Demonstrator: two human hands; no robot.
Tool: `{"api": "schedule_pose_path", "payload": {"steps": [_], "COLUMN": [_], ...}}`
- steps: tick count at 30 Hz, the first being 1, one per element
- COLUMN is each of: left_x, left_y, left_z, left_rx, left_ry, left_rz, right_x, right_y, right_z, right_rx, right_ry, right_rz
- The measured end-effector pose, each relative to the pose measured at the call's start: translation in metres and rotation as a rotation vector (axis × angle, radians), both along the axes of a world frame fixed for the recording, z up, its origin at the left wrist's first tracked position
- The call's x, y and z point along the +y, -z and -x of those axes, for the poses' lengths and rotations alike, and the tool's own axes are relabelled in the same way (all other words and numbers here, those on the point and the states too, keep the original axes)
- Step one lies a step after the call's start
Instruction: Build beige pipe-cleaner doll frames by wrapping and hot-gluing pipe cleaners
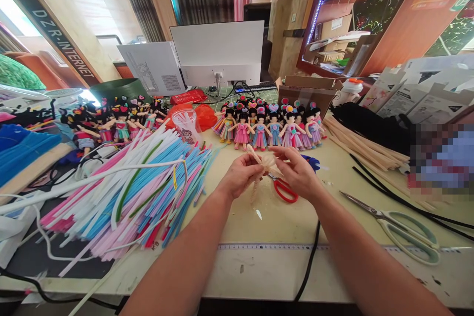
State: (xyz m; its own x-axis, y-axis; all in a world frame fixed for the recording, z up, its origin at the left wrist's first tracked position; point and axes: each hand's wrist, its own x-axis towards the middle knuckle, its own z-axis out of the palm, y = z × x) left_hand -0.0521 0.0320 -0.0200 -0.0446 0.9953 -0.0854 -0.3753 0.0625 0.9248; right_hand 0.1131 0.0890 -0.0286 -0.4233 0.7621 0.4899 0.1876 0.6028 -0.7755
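Between my two hands is a beige pipe-cleaner figure, with a rounded coil at its top and twisted strands sticking out. My left hand pinches its left side, and one strand rises above those fingers while another hangs below. On the other side, my right hand has its fingers closed at the figure's right edge. Red-handled scissors lie on the table just under my right hand, their blades partly hidden. Behind my hands stand rows of finished pipe-cleaner dolls in colourful dresses.
A big heap of pink, white and blue pipe cleaners covers the left side. At right lie green-handled scissors, beige pipe cleaners and a black bundle. A ruler strip runs along the front. A monitor stands behind.
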Motion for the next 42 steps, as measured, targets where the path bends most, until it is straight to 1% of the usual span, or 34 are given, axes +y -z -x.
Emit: {"api": "schedule_pose_path", "payload": {"steps": [4,7,9,13,18,21,23,25,28,32,36,42], "left_x": [0.001,0.002,0.002,0.002,0.001,0.001,0.002,0.002,0.001,-0.003,-0.005,-0.002], "left_y": [0.0,0.003,0.005,0.008,0.007,0.007,0.008,0.01,0.012,0.009,0.004,0.008], "left_z": [0.002,0.001,0.001,0.001,-0.001,-0.003,-0.004,-0.004,-0.002,-0.001,-0.002,-0.003], "left_rx": [-0.04,-0.062,-0.066,0.007,0.159,0.206,0.264,0.358,0.499,0.667,0.75,0.715], "left_ry": [-0.023,-0.037,-0.045,-0.051,-0.012,0.036,0.033,-0.023,-0.157,-0.291,-0.346,-0.361], "left_rz": [0.036,0.043,0.029,-0.037,-0.167,-0.182,-0.184,-0.206,-0.249,-0.256,-0.252,-0.266], "right_x": [0.004,0.005,0.005,0.002,0.0,0.0,0.0,-0.001,-0.001,-0.003,-0.006,-0.008], "right_y": [0.003,0.006,0.006,0.005,0.001,0.001,0.001,0.001,0.002,0.002,0.001,0.002], "right_z": [0.002,0.004,0.005,0.007,0.008,0.008,0.008,0.008,0.009,0.01,0.009,0.011], "right_rx": [0.1,0.175,0.207,0.195,0.208,0.201,0.175,0.142,0.143,0.169,0.128,0.101], "right_ry": [0.049,0.021,-0.007,-0.034,-0.063,-0.048,-0.036,-0.02,0.041,0.141,0.156,0.148], "right_rz": [0.205,0.368,0.418,0.411,0.421,0.395,0.351,0.313,0.279,0.232,0.192,0.227]}}
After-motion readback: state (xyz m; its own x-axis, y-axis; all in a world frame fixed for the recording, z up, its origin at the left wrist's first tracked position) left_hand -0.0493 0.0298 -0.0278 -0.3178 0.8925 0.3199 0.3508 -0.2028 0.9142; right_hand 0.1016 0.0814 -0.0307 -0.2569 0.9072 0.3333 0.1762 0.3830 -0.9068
